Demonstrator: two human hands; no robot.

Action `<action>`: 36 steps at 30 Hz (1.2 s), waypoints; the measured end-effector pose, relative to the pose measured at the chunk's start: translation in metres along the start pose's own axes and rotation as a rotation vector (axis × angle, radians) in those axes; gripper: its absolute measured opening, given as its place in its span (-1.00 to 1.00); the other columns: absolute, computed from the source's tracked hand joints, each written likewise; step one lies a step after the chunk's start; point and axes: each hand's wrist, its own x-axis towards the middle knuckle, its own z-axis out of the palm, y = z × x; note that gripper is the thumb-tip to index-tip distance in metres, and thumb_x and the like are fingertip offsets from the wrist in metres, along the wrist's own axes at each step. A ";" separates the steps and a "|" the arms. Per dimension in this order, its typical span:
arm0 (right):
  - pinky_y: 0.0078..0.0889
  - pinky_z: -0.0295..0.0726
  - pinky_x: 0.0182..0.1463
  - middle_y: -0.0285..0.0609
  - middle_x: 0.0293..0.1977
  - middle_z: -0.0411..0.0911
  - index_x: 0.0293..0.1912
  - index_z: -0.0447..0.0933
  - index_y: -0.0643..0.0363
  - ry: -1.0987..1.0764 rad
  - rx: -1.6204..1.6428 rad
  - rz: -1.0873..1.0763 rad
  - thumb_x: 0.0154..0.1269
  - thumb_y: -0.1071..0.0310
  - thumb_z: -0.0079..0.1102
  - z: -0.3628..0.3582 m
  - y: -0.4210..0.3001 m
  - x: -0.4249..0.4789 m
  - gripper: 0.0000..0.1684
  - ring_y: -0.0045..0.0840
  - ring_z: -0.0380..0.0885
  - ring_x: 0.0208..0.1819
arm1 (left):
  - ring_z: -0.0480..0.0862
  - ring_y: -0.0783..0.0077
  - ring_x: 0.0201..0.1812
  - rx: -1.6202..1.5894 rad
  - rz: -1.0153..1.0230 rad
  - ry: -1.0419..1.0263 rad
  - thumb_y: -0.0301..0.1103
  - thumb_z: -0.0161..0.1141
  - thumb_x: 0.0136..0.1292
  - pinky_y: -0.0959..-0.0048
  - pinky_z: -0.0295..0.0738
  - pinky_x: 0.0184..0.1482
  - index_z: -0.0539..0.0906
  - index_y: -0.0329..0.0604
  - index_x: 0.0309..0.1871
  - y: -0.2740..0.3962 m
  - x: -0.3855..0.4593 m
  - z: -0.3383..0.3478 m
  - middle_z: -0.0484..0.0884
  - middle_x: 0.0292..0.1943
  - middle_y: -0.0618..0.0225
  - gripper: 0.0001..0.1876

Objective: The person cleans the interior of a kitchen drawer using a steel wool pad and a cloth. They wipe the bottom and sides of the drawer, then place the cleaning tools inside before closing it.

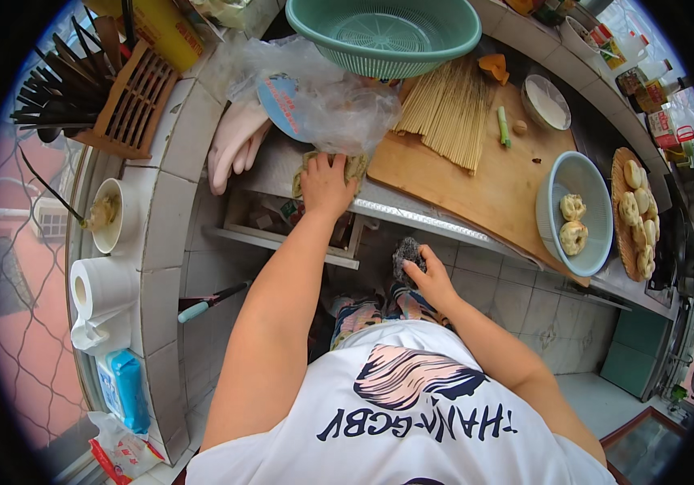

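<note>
My left hand (327,187) lies on a greenish-yellow cloth (356,168) at the front edge of the metal counter, fingers spread over it. Right behind the cloth is a heap of clear plastic bags (353,115), with pink rubber gloves (234,142) to its left. My right hand (435,280) grips a dark grey scouring pad (407,257), held below and in front of the counter edge. On the wooden board (431,176) are dry noodles (450,115), a piece of green onion (503,127) and a glass bowl of white contents (545,103).
A drawer (286,239) stands pulled out below my left forearm. A green colander (383,36) sits at the back; a blue basket with buns (601,212) overlaps the board. Beyond it is a wicker tray of buns (622,242). A utensil rack (134,109) and paper roll (101,288) line the left ledge.
</note>
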 end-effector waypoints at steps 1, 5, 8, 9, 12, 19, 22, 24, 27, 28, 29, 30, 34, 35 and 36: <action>-0.47 0.41 -0.08 -0.12 -0.29 0.49 -0.13 0.39 0.25 -0.010 -0.027 0.012 0.23 0.26 0.15 0.000 0.000 -0.001 -0.70 -0.52 0.44 -0.22 | 0.41 0.14 0.05 -0.021 0.042 0.020 -0.22 0.24 0.05 0.17 0.36 0.02 0.49 -0.04 0.05 -0.005 -0.003 0.001 0.44 -0.04 0.20 -0.56; -0.47 0.41 -0.09 -0.12 -0.31 0.49 -0.15 0.39 0.25 -0.020 -0.001 0.001 0.23 0.27 0.16 -0.001 -0.005 -0.002 -0.70 -0.51 0.44 -0.24 | 0.47 0.15 -0.05 -0.106 0.054 0.069 -0.36 0.22 0.01 0.20 0.46 -0.08 0.54 -0.04 -0.04 -0.017 -0.030 0.002 0.46 -0.15 0.23 -0.63; -0.59 0.39 -0.12 -0.30 -0.30 0.46 -0.11 0.37 0.24 -0.065 -0.042 -0.011 0.30 0.31 0.09 0.003 -0.004 0.002 -0.75 -0.68 0.35 -0.25 | 0.50 0.16 -0.09 -0.178 0.070 0.064 -0.37 0.15 0.10 0.20 0.47 -0.11 0.55 -0.05 -0.07 -0.019 -0.055 -0.004 0.46 -0.21 0.27 -0.72; -0.60 0.39 -0.13 -0.30 -0.30 0.46 -0.11 0.37 0.24 -0.068 -0.039 0.003 0.30 0.31 0.09 0.007 -0.009 0.001 -0.75 -0.69 0.35 -0.25 | 0.50 0.15 -0.10 -0.211 0.073 0.059 -0.37 0.16 0.10 0.21 0.47 -0.12 0.56 -0.06 -0.08 -0.020 -0.062 -0.006 0.46 -0.22 0.26 -0.72; -0.62 0.39 -0.17 -0.31 -0.32 0.44 -0.12 0.37 0.24 -0.095 -0.050 0.039 0.30 0.31 0.10 0.013 -0.004 -0.006 -0.75 -0.72 0.34 -0.27 | 0.52 0.17 -0.12 -0.349 -0.019 -0.022 -0.37 0.16 0.12 0.27 0.47 -0.13 0.55 -0.11 -0.08 -0.023 -0.085 -0.005 0.48 -0.21 0.26 -0.74; -0.49 0.43 -0.14 -0.15 -0.30 0.53 -0.12 0.41 0.24 -0.066 -0.128 0.139 0.23 0.23 0.16 0.011 0.005 -0.034 -0.67 -0.55 0.45 -0.27 | 0.50 0.23 -0.01 -1.270 -0.794 0.207 -0.22 0.10 0.26 0.41 0.32 0.10 0.47 -0.30 0.02 -0.048 -0.124 0.050 0.50 -0.10 0.17 -0.63; -0.52 0.43 -0.16 -0.18 -0.33 0.52 -0.12 0.41 0.25 -0.091 -0.098 0.111 0.24 0.25 0.15 0.004 0.015 -0.039 -0.69 -0.60 0.44 -0.29 | 0.48 0.32 -0.01 -1.495 -0.805 0.118 -0.17 0.08 0.28 0.45 0.31 0.09 0.45 -0.31 0.05 -0.041 -0.108 0.041 0.51 -0.07 0.20 -0.59; -0.53 0.42 -0.17 -0.19 -0.33 0.51 -0.13 0.40 0.26 -0.117 -0.096 0.127 0.25 0.26 0.14 -0.002 0.013 -0.042 -0.70 -0.62 0.43 -0.28 | 0.48 0.38 -0.01 -1.547 -0.757 0.007 -0.16 0.08 0.28 0.45 0.33 0.05 0.45 -0.32 0.05 -0.019 -0.098 0.030 0.52 -0.05 0.21 -0.58; -0.57 0.42 -0.15 -0.22 -0.31 0.51 -0.11 0.39 0.25 -0.147 -0.050 0.151 0.27 0.28 0.13 -0.012 0.003 -0.052 -0.71 -0.64 0.42 -0.27 | 0.49 0.35 0.00 -1.548 -0.744 -0.006 -0.14 0.15 0.23 0.43 0.35 0.05 0.39 -0.31 0.10 0.012 -0.093 0.041 0.50 -0.01 0.18 -0.51; -0.58 0.42 -0.15 -0.24 -0.30 0.50 -0.10 0.39 0.24 -0.139 -0.060 0.153 0.27 0.29 0.13 -0.018 -0.002 -0.057 -0.71 -0.64 0.42 -0.27 | 0.50 0.31 0.00 -1.400 -0.735 0.023 -0.14 0.19 0.18 0.42 0.35 0.07 0.38 -0.32 0.10 0.022 -0.090 0.049 0.48 -0.01 0.14 -0.47; -0.59 0.42 -0.15 -0.25 -0.30 0.50 -0.10 0.39 0.24 -0.136 -0.045 0.159 0.27 0.29 0.13 -0.025 0.003 -0.063 -0.72 -0.65 0.42 -0.27 | 0.50 0.27 -0.01 -1.251 -0.724 0.048 -0.13 0.23 0.14 0.40 0.35 0.09 0.37 -0.34 0.10 0.031 -0.090 0.057 0.45 0.00 0.10 -0.43; -0.59 0.42 -0.15 -0.26 -0.30 0.50 -0.10 0.40 0.24 -0.110 -0.032 0.168 0.27 0.29 0.13 -0.040 0.009 -0.071 -0.72 -0.66 0.42 -0.26 | 0.49 0.25 0.01 -1.236 -0.737 0.050 -0.14 0.25 0.11 0.40 0.35 0.10 0.37 -0.34 0.10 0.049 -0.089 0.054 0.42 0.02 0.07 -0.42; -0.64 0.42 -0.20 -0.30 -0.30 0.49 -0.11 0.40 0.23 -0.046 0.060 0.188 0.29 0.31 0.11 -0.096 0.045 -0.106 -0.75 -0.72 0.41 -0.29 | 0.43 0.16 0.07 -1.331 -0.705 0.027 -0.18 0.28 0.01 0.37 0.34 0.12 0.37 -0.36 0.08 0.094 -0.096 0.057 0.32 0.08 -0.01 -0.38; -0.65 0.42 -0.21 -0.31 -0.31 0.49 -0.11 0.40 0.23 -0.034 0.077 0.197 0.29 0.32 0.11 -0.108 0.053 -0.116 -0.76 -0.73 0.41 -0.29 | 0.42 0.14 0.08 -1.399 -0.671 0.013 -0.19 0.28 -0.01 0.37 0.34 0.13 0.37 -0.36 0.07 0.101 -0.097 0.065 0.30 0.09 -0.03 -0.38; -0.66 0.41 -0.24 -0.32 -0.32 0.49 -0.11 0.40 0.23 -0.017 0.028 0.202 0.29 0.34 0.10 -0.122 0.055 -0.125 -0.77 -0.74 0.40 -0.31 | 0.39 0.13 0.09 -1.341 -0.660 0.005 -0.19 0.27 -0.03 0.37 0.35 0.11 0.37 -0.37 0.06 0.117 -0.095 0.074 0.27 0.11 -0.02 -0.39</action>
